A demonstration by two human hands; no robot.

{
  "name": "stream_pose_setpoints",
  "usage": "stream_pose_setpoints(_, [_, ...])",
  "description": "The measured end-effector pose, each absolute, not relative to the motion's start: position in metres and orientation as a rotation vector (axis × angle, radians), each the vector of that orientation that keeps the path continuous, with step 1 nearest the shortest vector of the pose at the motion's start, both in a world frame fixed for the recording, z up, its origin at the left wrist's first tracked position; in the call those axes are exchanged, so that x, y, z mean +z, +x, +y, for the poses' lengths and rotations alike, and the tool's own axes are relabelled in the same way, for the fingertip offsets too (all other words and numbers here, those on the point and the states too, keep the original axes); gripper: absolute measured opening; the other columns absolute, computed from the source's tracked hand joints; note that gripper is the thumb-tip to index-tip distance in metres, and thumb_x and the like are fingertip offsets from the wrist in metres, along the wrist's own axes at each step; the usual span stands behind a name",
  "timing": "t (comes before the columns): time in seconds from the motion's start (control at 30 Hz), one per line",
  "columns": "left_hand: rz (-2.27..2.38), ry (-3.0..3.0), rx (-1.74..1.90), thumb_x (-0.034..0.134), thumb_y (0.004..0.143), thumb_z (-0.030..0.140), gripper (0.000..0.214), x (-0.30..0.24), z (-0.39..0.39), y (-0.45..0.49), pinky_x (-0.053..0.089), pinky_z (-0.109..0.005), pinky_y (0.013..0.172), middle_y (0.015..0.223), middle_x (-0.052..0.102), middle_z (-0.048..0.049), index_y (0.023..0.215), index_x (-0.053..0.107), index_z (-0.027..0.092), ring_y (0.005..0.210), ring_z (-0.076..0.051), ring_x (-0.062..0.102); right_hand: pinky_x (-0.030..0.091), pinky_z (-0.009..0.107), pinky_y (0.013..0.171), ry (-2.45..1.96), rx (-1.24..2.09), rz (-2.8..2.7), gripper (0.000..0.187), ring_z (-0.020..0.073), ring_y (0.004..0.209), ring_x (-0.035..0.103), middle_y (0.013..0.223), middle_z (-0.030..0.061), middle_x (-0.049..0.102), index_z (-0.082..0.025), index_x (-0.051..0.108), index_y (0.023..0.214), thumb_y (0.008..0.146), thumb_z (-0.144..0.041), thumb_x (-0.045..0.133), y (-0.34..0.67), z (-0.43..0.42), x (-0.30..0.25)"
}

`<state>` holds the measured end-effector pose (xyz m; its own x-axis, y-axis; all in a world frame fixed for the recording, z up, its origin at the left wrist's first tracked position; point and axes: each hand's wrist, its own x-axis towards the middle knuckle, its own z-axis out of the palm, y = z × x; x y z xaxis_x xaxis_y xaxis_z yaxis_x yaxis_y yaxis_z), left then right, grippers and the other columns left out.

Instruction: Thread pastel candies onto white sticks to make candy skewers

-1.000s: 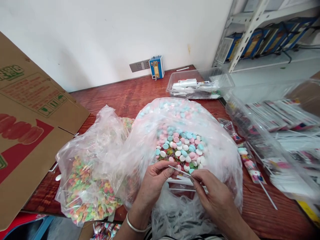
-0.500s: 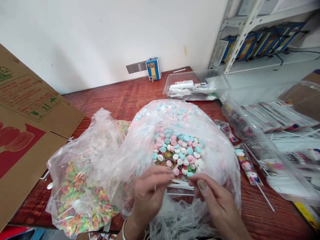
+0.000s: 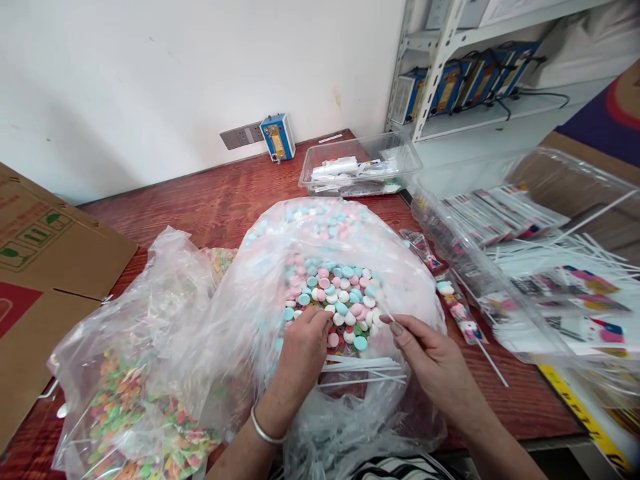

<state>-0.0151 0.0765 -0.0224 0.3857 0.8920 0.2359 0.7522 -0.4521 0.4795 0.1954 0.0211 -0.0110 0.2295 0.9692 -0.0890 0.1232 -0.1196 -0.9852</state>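
A large clear plastic bag (image 3: 415,267) lies open before me, full of pink, blue and white button-shaped candies (image 3: 345,293). Small coloured rings show among the candies in the opening. My left hand (image 3: 304,343), with a bangle on its wrist, reaches into the near left side of this pile. Its fingers are drawn together, and what they hold, if anything, is hidden. At the right edge of the opening, my right hand (image 3: 425,343) pinches a thin white stick (image 3: 388,312) between thumb and forefinger. Several loose white sticks (image 3: 363,365) lie between my wrists, just below the candies.
On the left are a bag of coloured ring candies (image 3: 120,393) and a cardboard box (image 3: 60,233). Behind stands a clear tray (image 3: 360,183) of white packets. A clear bin (image 3: 475,280) with packaged lollipops and sticks is at right, beside a wrapped lollipop (image 3: 460,310).
My view has swung right. My left hand has moved from above the sticks onto the candies. My right hand has lifted away slightly, and a white stick now shows in its fingers.
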Motion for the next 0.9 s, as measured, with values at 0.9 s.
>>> stream_pose_setpoints(0.9, [1.207,1.011,0.963,0.07,0.079,0.041,0.028,-0.024,0.076,0.005,0.049,-0.022,0.056,0.077,0.065,0.0008,0.088,0.056,0.019,0.059,-0.011,0.061,0.044,0.025,0.06,-1.332,1.186,-1.357,0.016,0.0141,0.064,0.055,0.075,-0.0026,0.061,-0.022,0.058,0.092,0.091,-0.037,0.056,0.167,0.056,-0.014])
